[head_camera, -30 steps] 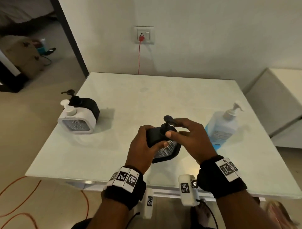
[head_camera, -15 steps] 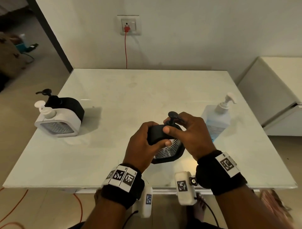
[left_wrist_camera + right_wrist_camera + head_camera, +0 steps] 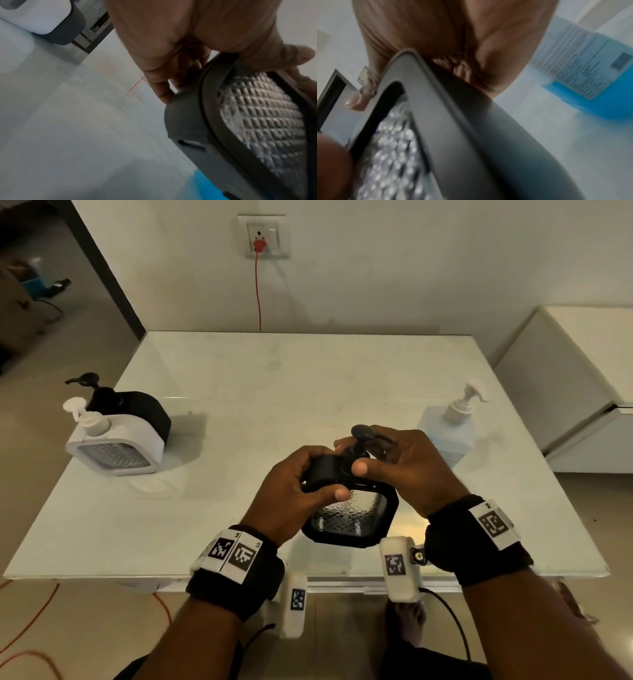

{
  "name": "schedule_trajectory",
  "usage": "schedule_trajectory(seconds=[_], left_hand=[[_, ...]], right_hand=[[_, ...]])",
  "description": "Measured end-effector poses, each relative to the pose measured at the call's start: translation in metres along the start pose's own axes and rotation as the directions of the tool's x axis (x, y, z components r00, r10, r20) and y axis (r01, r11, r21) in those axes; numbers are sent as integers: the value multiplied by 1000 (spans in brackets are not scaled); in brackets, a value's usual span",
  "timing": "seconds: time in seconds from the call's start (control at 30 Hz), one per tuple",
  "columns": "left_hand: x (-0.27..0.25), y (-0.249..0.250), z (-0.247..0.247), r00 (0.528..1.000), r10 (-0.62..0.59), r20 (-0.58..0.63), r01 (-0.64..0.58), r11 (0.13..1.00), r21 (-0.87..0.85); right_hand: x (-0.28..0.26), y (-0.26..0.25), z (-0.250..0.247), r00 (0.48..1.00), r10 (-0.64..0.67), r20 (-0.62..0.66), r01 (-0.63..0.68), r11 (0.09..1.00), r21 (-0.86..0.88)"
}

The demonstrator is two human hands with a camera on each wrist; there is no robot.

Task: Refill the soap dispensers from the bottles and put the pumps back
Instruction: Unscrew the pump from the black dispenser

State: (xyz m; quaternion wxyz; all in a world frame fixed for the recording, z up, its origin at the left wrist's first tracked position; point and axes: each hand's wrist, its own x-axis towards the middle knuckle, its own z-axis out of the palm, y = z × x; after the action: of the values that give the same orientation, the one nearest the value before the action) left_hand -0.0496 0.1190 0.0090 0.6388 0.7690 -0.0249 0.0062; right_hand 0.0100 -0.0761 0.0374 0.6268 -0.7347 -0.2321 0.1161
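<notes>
Black soap dispenser (image 3: 352,508) held tilted above the near edge of the tabletop (image 3: 274,392), its clear patterned face toward the person; whether its base touches the surface cannot be told; left hand (image 3: 291,494) wrapped round the dispenser's upper left side, thumb on the front frame; right hand (image 3: 407,467) curled about the black pump (image 3: 359,436) at the top, thumb pressed at the pump collar, fingers behind the stem. Second black dispenser (image 3: 137,412) and white dispenser (image 3: 116,446) stand touching near the left edge, pumps fitted on both. Refill bottle (image 3: 448,433) with white pump stands near the right edge, just beyond the right hand; blue liquid low inside it shows in the right wrist view (image 3: 599,102). Red cable (image 3: 257,292) hangs from the wall socket (image 3: 263,236) behind the far edge.
</notes>
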Motion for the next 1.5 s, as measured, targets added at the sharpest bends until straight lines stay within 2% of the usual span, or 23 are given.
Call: schedule_trajectory(seconds=[0.17, 0.3, 0.5, 0.6, 0.7, 0.8, 0.87, 1.0, 1.07, 1.17, 1.27, 1.33, 1.43, 1.5], left_hand=[[4, -4, -4, 991, 58, -121, -47, 994, 94], [3, -9, -8, 988, 83, -130, -61, 984, 168], [3, -12, -6, 989, 90, -119, -67, 981, 185], [3, -13, -11, 991, 90, -98, -71, 981, 183], [2, -10, -14, 993, 88, -84, -73, 982, 175], [2, -9, -12, 994, 85, -65, -76, 988, 136], [2, -11, -10, 994, 81, -78, -71, 991, 116], [3, -12, -3, 975, 109, -191, -79, 984, 161], [3, -13, -1, 964, 141, -223, -92, 972, 218], [2, -10, -1, 960, 154, -234, -98, 968, 231], [1, -7, -5, 964, 146, -223, -102, 975, 197], [1, -6, -6, 964, 149, -220, -107, 976, 191], [2, -9, -5, 955, 147, -258, -97, 976, 197], [3, -12, -3, 954, 143, -264, -84, 971, 223]], right_hand=[[7, -2, 7, 998, 20, -67, -29, 990, -139], [6, 5, 9, 990, 30, -135, -65, 963, -262], [4, 3, 11, 985, -119, -122, 66, 925, -375], [4, 0, 9, 990, -131, -54, 104, 929, -354], [4, -3, 5, 997, -62, 47, 73, 954, -289], [2, -4, 1, 996, -30, 80, 46, 978, -202], [2, -5, 3, 998, -14, 60, 24, 985, -173], [5, -3, 16, 980, 48, -193, -85, 978, -190], [6, -1, 23, 965, 42, -260, -96, 975, -198], [7, 0, 24, 964, -43, -261, -29, 964, -264], [7, -2, 20, 977, -131, -167, 74, 948, -311], [6, -5, 18, 986, -139, -97, 108, 955, -275], [7, -5, 20, 997, -46, -63, 35, 985, -171], [8, -1, 24, 985, -5, -175, -31, 979, -202]])
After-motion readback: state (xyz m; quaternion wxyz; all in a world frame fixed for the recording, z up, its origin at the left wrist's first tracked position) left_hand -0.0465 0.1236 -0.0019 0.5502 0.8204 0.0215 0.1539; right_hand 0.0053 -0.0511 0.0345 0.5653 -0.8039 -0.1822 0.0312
